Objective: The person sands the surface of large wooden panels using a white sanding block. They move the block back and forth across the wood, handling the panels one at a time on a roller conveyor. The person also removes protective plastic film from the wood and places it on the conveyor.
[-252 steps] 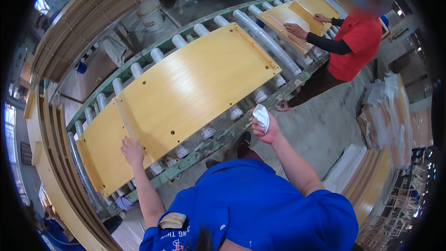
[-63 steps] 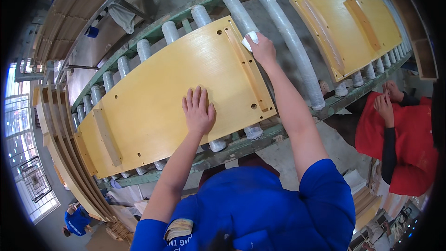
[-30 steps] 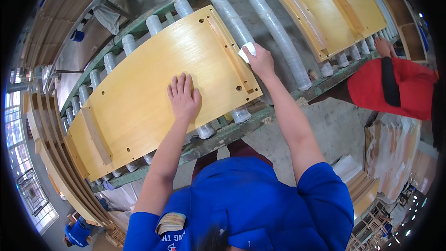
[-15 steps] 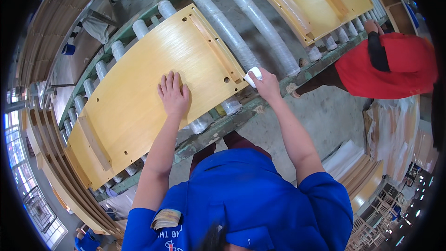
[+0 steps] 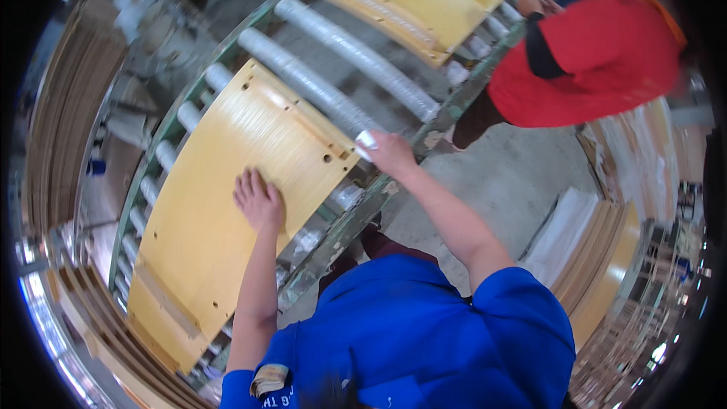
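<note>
at the lower centre is the wearer's blue shirt (image 5: 424, 326). the left hand (image 5: 259, 199) lies flat on a yellow panel (image 5: 197, 212), fingers slightly apart; the right hand (image 5: 390, 154), mid-frame, has its fingers clamped on a small white sheet (image 5: 366, 141) at the panel's right corner. the panel spans left to centre on a green-framed roller conveyor (image 5: 356, 57), its rollers wrapped in clear film. grey concrete floor (image 5: 485, 182) and stacked boards (image 5: 583, 257) fill the right; farther, a person in red (image 5: 591, 64) stands upper right, near a second yellow panel (image 5: 485, 11) at the top.
</note>
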Action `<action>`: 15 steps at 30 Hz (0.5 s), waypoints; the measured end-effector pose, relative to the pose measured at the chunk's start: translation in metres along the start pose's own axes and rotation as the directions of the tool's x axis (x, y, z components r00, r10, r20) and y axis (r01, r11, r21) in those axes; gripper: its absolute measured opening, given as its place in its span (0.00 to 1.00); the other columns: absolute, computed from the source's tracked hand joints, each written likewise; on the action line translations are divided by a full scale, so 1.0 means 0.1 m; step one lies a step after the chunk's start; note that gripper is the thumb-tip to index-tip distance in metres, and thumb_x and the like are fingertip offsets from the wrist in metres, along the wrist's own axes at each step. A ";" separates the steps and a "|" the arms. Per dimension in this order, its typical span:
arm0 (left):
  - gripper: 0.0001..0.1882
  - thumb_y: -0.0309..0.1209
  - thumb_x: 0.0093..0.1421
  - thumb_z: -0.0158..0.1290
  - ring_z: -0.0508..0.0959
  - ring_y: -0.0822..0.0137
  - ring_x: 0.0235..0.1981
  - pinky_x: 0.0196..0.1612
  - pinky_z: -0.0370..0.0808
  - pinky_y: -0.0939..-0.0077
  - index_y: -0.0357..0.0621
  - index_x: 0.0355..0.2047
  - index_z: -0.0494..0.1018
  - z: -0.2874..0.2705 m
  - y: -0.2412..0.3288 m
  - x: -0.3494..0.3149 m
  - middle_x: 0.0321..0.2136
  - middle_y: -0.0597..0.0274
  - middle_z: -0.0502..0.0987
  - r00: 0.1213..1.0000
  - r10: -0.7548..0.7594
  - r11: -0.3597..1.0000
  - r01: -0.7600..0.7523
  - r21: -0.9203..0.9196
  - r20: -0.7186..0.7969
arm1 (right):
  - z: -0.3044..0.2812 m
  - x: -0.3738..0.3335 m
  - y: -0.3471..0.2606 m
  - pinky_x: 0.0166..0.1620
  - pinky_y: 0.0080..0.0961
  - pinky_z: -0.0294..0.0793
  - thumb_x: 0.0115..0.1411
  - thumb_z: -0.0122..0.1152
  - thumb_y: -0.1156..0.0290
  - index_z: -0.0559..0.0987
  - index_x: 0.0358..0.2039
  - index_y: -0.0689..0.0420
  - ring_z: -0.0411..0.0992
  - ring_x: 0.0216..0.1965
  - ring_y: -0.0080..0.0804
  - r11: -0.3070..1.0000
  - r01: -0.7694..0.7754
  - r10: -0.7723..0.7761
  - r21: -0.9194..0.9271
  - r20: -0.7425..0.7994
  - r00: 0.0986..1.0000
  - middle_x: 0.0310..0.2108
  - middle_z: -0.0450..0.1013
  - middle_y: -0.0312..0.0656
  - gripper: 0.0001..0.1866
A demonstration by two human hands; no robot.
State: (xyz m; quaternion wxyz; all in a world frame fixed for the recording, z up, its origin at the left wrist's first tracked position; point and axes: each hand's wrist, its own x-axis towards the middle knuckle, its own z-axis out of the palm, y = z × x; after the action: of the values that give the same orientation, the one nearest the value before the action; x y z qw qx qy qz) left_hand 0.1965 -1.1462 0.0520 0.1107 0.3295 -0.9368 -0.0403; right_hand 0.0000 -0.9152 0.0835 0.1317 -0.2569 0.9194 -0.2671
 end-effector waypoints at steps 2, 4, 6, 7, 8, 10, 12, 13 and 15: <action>0.27 0.41 0.60 0.41 0.52 0.54 0.64 0.65 0.42 0.54 0.46 0.58 0.61 -0.01 -0.01 -0.01 0.61 0.57 0.58 1.000 -0.004 1.000 0.004 -0.007 0.015 | -0.05 -0.03 -0.08 0.34 0.44 0.74 0.56 0.53 0.49 0.76 0.31 0.53 0.75 0.32 0.48 0.993 0.070 -0.068 -0.098 0.022 0.997 0.27 0.76 0.49 0.19; 0.26 0.40 0.60 0.41 0.53 0.53 0.64 0.64 0.44 0.54 0.45 0.58 0.62 -0.04 0.01 -0.02 0.61 0.56 0.59 1.000 0.017 1.000 -0.017 -0.009 -0.004 | -0.12 -0.11 -0.12 0.35 0.43 0.74 0.55 0.54 0.49 0.76 0.32 0.53 0.76 0.32 0.47 0.992 0.072 -0.075 -0.107 -0.017 0.997 0.27 0.76 0.47 0.19; 0.25 0.39 0.60 0.42 0.58 0.52 0.61 0.61 0.51 0.54 0.42 0.56 0.63 -0.07 -0.02 -0.04 0.59 0.54 0.62 0.996 0.053 0.998 -0.050 0.046 -0.078 | -0.25 -0.24 -0.18 0.37 0.42 0.74 0.55 0.54 0.47 0.77 0.35 0.54 0.75 0.34 0.48 1.000 0.015 -0.015 -0.001 -0.012 1.000 0.29 0.76 0.49 0.22; 0.25 0.39 0.60 0.41 0.59 0.52 0.60 0.61 0.52 0.54 0.41 0.56 0.64 -0.06 0.01 -0.04 0.58 0.54 0.63 0.994 0.077 0.997 -0.075 0.026 -0.076 | -0.32 -0.33 -0.15 0.38 0.40 0.74 0.55 0.56 0.47 0.76 0.37 0.55 0.75 0.33 0.48 0.990 -0.050 0.055 0.134 -0.027 0.998 0.30 0.76 0.51 0.23; 0.24 0.38 0.61 0.41 0.59 0.52 0.60 0.61 0.53 0.55 0.41 0.56 0.64 -0.05 0.18 -0.05 0.58 0.53 0.63 0.991 0.113 0.994 -0.113 0.006 -0.073 | -0.30 -0.45 0.15 0.30 0.33 0.72 0.56 0.56 0.47 0.76 0.37 0.57 0.75 0.27 0.40 0.900 -0.077 0.074 0.429 0.024 0.997 0.29 0.76 0.47 0.24; 0.26 0.39 0.61 0.41 0.57 0.52 0.61 0.62 0.51 0.54 0.43 0.58 0.61 -0.13 -0.01 -0.08 0.59 0.54 0.61 0.998 0.047 0.997 -0.045 0.057 -0.046 | -0.47 -0.72 -0.06 0.19 0.17 0.64 0.61 0.52 0.50 0.75 0.37 0.54 0.68 0.21 0.21 0.263 -0.413 0.137 0.872 0.390 0.911 0.23 0.73 0.33 0.19; 0.26 0.39 0.61 0.39 0.58 0.53 0.61 0.61 0.52 0.54 0.44 0.58 0.61 -0.20 0.12 -0.13 0.59 0.54 0.61 0.999 0.044 0.998 -0.044 0.036 0.002 | -0.42 -1.10 0.17 0.17 0.21 0.63 0.62 0.47 0.46 0.74 0.35 0.52 0.69 0.22 0.25 -0.279 -0.417 -0.034 0.865 0.425 0.904 0.23 0.71 0.34 0.21; 0.26 0.40 0.62 0.38 0.58 0.53 0.61 0.61 0.53 0.54 0.44 0.59 0.60 -0.24 0.08 -0.14 0.60 0.55 0.61 0.999 0.043 0.997 -0.042 0.062 -0.004 | -0.42 -1.27 0.16 0.17 0.22 0.62 0.63 0.43 0.45 0.74 0.36 0.51 0.70 0.23 0.27 -0.315 -0.391 -0.017 0.865 0.407 0.913 0.24 0.72 0.35 0.22; 0.26 0.42 0.64 0.35 0.57 0.54 0.62 0.61 0.53 0.55 0.45 0.59 0.60 -0.27 0.17 -0.21 0.61 0.57 0.59 0.998 0.049 0.991 -0.052 0.120 0.029 | -0.35 -1.75 0.36 0.15 0.20 0.60 0.65 0.38 0.49 0.73 0.39 0.53 0.69 0.22 0.27 -0.444 -0.315 -0.016 0.838 0.345 0.939 0.27 0.73 0.37 0.22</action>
State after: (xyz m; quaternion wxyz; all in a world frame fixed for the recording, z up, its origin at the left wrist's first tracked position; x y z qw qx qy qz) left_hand 0.2082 -1.1201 0.0770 0.0795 0.3112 -0.9469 0.0149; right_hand 0.1177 -0.7795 0.1107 0.4129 0.0838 0.2763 -0.8638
